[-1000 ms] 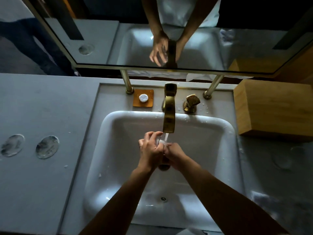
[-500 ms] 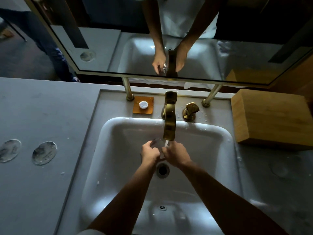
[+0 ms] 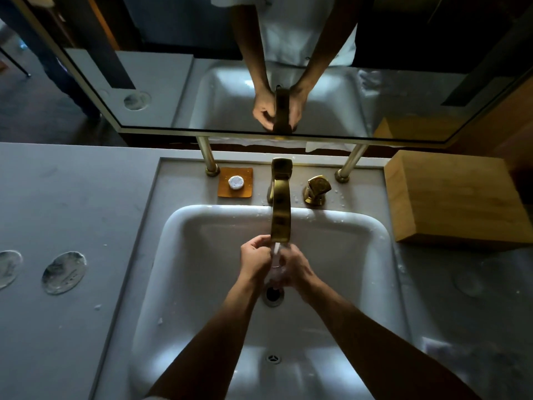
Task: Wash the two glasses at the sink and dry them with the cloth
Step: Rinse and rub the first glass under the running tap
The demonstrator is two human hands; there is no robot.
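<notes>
Clear glass (image 3: 276,265) under the tap (image 3: 281,217): wet, slippery, fragile. Left hand (image 3: 255,259) and right hand (image 3: 295,268) both clasp it; grip the body, not the rim.

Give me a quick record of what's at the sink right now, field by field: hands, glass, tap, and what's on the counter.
left hand: grips the glass from the left
right hand: grips the glass from the right
glass: clear, between both hands, under the water stream
faucet: brass, running
basin: white, wet, drain open
soap dish: left of the faucet, small round soap on it
wooden box: right of the basin
second glass, cloth: cannot tell
</notes>
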